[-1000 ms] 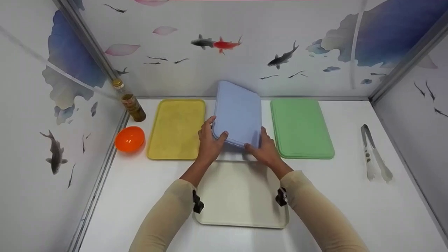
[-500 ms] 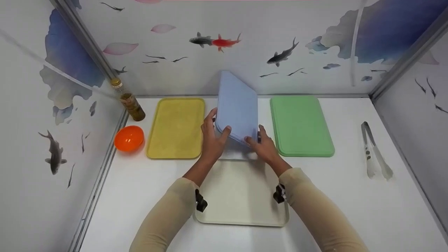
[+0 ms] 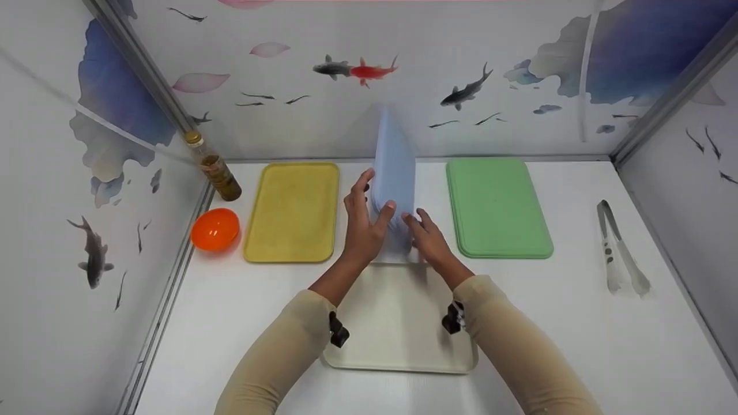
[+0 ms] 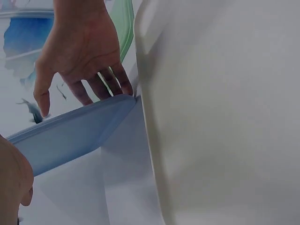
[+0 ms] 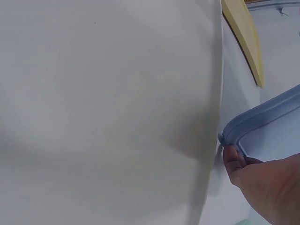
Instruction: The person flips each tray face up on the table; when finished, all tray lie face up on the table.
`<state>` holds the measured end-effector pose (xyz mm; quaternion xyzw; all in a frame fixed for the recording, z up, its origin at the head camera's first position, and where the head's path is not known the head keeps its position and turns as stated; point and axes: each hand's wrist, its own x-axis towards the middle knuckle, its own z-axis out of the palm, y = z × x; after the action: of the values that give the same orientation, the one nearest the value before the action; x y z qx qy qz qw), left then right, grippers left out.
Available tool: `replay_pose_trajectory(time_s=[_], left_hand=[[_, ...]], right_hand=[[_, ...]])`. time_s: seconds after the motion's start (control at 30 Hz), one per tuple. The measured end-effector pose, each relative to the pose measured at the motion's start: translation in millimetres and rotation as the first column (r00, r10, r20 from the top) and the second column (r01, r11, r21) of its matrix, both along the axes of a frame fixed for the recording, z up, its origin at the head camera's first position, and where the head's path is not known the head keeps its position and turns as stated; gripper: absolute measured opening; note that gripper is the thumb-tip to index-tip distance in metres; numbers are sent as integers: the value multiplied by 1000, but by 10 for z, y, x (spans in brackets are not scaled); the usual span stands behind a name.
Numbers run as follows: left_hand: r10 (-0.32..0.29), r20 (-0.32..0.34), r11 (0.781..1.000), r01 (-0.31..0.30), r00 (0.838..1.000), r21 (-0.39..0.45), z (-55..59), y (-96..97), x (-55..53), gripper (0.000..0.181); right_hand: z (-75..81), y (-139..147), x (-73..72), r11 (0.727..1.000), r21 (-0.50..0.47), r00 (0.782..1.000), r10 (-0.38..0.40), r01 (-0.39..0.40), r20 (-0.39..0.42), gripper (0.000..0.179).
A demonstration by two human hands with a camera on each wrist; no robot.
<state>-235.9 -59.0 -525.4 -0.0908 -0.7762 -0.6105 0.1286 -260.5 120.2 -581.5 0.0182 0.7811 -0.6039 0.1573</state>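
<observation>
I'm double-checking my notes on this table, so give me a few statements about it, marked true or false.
1. The left hand and the right hand both touch the blue tray. True.
2. The blue tray lies flat. False: it is tilted up steeply.
3. The cream tray lies in front of the yellow and green trays, nearer the person. True.
4. The bottle stands behind the orange bowl. True.
5. The tongs lie on the cream tray. False: they lie on the table, at the far right.
</observation>
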Motion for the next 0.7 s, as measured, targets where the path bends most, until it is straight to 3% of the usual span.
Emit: replay_pose_trajectory(time_s=[0.27,0.43,0.57,0.7], left_hand=[[-18,-23,1000,18,1000,2,31,43,5,95],[-28,-19,999,29,999,17,35,71,11,84],[-37,-42,999,38,998,21,46,97,15,76],[-49,-61,998,51,997,25,51,119,14,74]], right_hand=[[51,-93,-15,997,-74,999,17,-15,36,81],[122,-119,-32,998,-59,999,21,-18,40,78],[234,-130,-49,998,-50,999,37,-37,7,73],[383,-152,-68,998,-42,996,43,-46,-75,67]])
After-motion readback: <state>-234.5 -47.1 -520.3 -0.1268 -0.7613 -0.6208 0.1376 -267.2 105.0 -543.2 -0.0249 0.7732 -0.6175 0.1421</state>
